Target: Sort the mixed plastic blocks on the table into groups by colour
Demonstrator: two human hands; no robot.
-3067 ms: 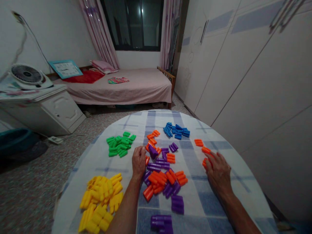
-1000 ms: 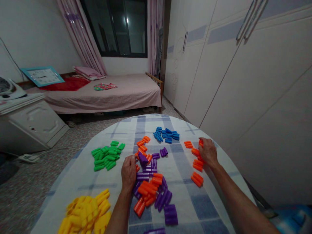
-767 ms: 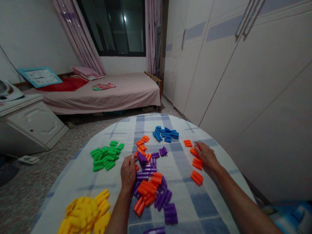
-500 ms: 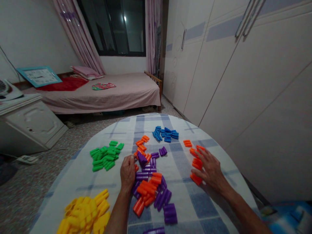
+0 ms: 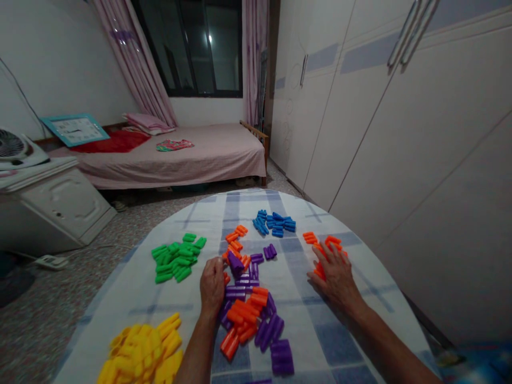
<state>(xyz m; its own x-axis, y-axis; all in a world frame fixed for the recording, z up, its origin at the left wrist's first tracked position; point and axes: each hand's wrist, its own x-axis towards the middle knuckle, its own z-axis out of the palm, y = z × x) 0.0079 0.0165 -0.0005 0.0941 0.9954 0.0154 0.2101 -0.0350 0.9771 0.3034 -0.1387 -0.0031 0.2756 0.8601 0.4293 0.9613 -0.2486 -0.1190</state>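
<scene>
Small ribbed plastic pieces, like short tubes joined side by side, lie sorted by colour on the table. My right hand (image 5: 334, 272) rests palm down with fingers spread over a small group of orange pieces (image 5: 333, 241), covering part of them. My left hand (image 5: 212, 285) is curled closed at the left edge of a mixed pile. Its fingertips are hidden, so whether it holds a piece does not show. In that pile are orange pieces (image 5: 244, 312) and purple pieces (image 5: 270, 332), with a tilted purple piece (image 5: 235, 262) close to the left fingers.
Green pieces (image 5: 178, 258) sit left of my left hand, yellow pieces (image 5: 140, 349) at the near left, blue pieces (image 5: 276, 223) at the far side. A checked cloth (image 5: 316, 320) covers the round table. Beyond are a bed (image 5: 208, 152) and a wardrobe (image 5: 420, 176).
My right hand has moved slightly left, drawing some orange pieces closer together beneath its fingers. The left hand stays beside the mixed pile. The whole view has shifted a little.
</scene>
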